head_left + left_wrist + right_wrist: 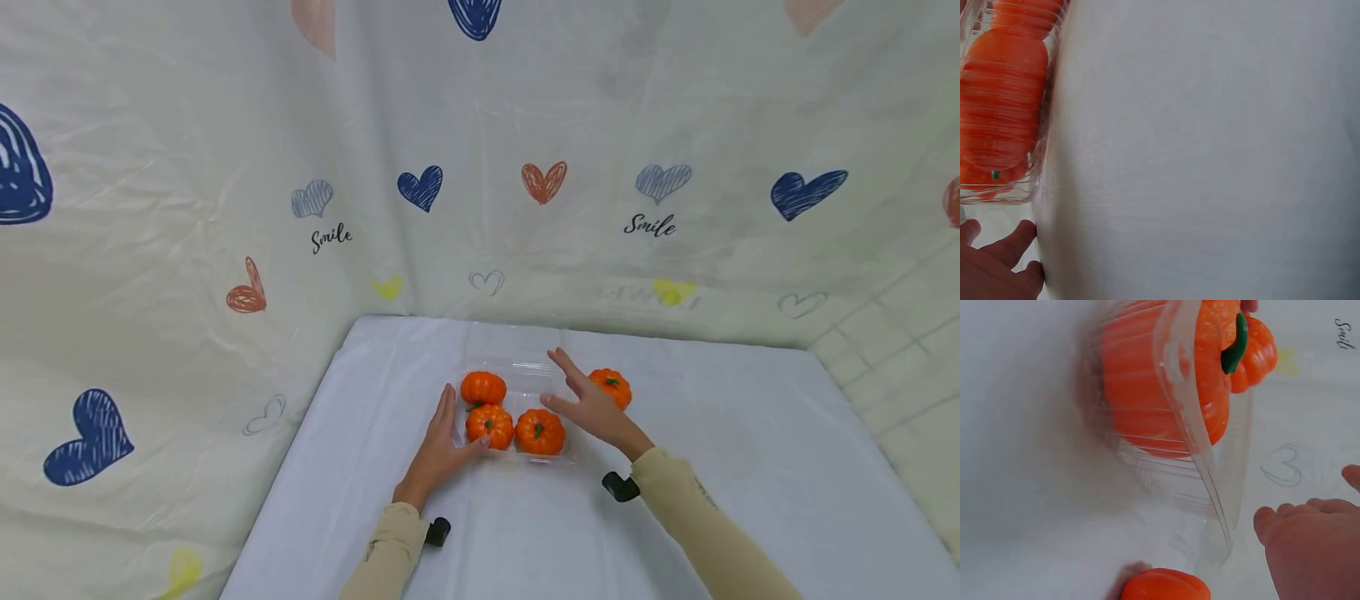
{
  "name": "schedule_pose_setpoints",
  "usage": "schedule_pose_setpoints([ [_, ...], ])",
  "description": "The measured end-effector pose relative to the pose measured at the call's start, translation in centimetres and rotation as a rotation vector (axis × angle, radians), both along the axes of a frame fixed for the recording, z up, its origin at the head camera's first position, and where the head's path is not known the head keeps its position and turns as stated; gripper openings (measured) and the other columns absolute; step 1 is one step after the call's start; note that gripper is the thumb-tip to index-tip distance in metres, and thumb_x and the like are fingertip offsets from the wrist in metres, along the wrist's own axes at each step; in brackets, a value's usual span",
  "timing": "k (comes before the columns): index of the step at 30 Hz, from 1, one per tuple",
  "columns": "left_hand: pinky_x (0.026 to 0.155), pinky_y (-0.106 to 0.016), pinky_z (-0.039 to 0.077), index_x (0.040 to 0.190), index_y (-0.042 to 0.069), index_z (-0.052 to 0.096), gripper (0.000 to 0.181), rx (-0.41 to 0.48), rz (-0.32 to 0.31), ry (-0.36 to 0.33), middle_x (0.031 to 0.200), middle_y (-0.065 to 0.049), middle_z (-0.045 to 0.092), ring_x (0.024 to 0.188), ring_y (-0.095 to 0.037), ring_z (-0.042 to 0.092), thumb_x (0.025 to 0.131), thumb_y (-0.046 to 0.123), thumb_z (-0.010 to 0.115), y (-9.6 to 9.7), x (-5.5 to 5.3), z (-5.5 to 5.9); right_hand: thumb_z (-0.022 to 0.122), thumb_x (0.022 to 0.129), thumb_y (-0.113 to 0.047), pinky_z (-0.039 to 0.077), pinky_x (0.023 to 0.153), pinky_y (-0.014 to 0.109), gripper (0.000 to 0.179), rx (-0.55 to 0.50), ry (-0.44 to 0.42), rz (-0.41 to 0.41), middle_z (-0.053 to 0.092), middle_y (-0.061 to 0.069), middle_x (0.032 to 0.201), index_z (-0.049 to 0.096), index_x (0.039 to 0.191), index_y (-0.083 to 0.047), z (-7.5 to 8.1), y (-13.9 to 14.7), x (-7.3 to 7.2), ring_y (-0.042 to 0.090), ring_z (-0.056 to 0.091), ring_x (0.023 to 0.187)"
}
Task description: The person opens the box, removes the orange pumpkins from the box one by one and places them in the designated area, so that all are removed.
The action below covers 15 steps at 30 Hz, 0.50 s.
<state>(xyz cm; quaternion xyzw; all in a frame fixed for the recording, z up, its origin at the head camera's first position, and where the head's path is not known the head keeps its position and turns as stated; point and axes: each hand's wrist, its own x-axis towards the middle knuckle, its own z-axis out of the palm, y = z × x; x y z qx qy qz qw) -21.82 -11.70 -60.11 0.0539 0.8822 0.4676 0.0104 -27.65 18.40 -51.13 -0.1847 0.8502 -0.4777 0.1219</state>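
A clear plastic container [525, 385] holds three small orange pumpkins with green stems: a back-left pumpkin [483, 388], a front-left pumpkin [490, 428] and a front-right pumpkin [540, 432]. My left hand [442, 454] lies along the container's left side, fingers straight, its thumb reaching over the front-left corner. Over the right side, my right hand [596, 407] is spread with nothing in it. Just beyond that hand, a loose pumpkin [612, 385] sits on the table, partly hidden by it. In the right wrist view, the hand [1313, 540] shows apart from the container wall [1179, 394].
White cloth covers the table [540, 533]. Behind it hangs a pale curtain [480, 242] printed with hearts and lettering. The container's clear lid [513, 340] extends behind it toward the curtain.
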Motion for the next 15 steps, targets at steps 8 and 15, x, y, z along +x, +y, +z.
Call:
schedule_pose_setpoints([
  [8, 0.128, -0.056, 0.02, 0.174, 0.014, 0.007, 0.121, 0.005, 0.002, 0.012, 0.18, 0.004, 0.002, 0.164, -0.025, 0.009, 0.09, 0.071, 0.073, 0.0, 0.2, -0.1, 0.074, 0.101, -0.038, 0.03, 0.118, 0.073, 0.086, 0.09, -0.039, 0.135, 0.017, 0.01, 0.178, 0.028, 0.172, -0.025, -0.8, -0.3, 1.1, 0.048, 0.028, 0.156],
  [15, 0.127, -0.058, 0.021, 0.174, 0.013, 0.007, 0.12, 0.005, 0.011, 0.011, 0.18, 0.002, 0.002, 0.164, -0.029, 0.011, 0.091, 0.069, 0.073, 0.0, 0.1, 0.0, 0.075, 0.099, -0.033, 0.034, 0.118, 0.07, 0.079, 0.184, -0.055, 0.204, 0.036, 0.014, 0.171, 0.04, 0.167, -0.013, -0.3, -1.4, 1.1, 0.043, 0.036, 0.153],
])
